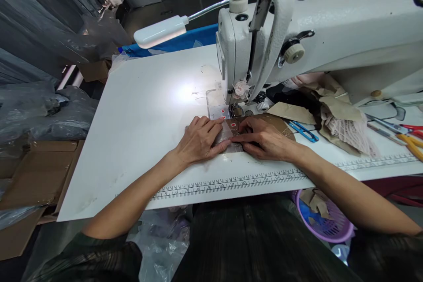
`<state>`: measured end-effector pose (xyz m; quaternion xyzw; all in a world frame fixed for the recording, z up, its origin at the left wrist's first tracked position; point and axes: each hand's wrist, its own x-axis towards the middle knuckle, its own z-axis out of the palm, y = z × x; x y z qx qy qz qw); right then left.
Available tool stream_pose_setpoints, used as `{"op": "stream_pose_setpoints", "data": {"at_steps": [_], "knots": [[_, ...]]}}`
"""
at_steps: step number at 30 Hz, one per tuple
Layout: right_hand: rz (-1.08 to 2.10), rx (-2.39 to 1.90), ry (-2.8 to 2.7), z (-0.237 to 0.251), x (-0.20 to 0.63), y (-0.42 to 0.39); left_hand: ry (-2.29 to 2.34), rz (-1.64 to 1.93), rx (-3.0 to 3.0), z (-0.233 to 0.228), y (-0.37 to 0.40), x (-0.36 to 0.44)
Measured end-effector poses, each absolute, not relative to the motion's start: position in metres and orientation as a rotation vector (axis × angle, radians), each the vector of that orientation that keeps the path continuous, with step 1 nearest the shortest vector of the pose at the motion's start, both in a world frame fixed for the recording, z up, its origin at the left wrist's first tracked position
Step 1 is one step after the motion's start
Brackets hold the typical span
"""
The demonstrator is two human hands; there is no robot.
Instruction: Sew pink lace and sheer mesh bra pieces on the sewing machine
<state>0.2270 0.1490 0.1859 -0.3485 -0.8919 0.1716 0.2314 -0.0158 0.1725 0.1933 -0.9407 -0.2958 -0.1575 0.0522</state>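
My left hand (202, 139) lies palm down with its fingers stretched, pressing a thin translucent piece (226, 133) on the table beside the needle area. Close by, my right hand (264, 139) has bent fingers on a brown piece of fabric or card (274, 121), gripping near its left part. The tips of both hands nearly meet where the two pieces overlap. A small red-and-white mark (233, 124) shows on the brown piece. Just behind them is the presser foot (232, 110) of a white sewing machine (317, 31). My palms hide part of the material.
A blue thread snipper (304, 131), lace and beige scraps (350, 123), and scissors (408, 134) lie to the right. A printed ruler (231, 183) runs along the front edge. A lamp (161, 31) hangs behind; a purple basket (343, 229) and cardboard box (39, 172) stand below.
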Motion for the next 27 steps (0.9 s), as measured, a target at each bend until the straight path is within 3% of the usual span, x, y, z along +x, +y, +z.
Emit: {"op": "stream_pose_setpoints", "data": {"at_steps": [10,27], "knots": [[0.495,-1.026,-2.370,0.180,0.226,0.150,-0.759,-0.243,-2.848,0.203,0.190,-0.007],[0.488,-1.126,-2.302,0.178,0.225,0.156,-0.901,-0.484,-3.033,0.189,0.210,-0.010]]}}
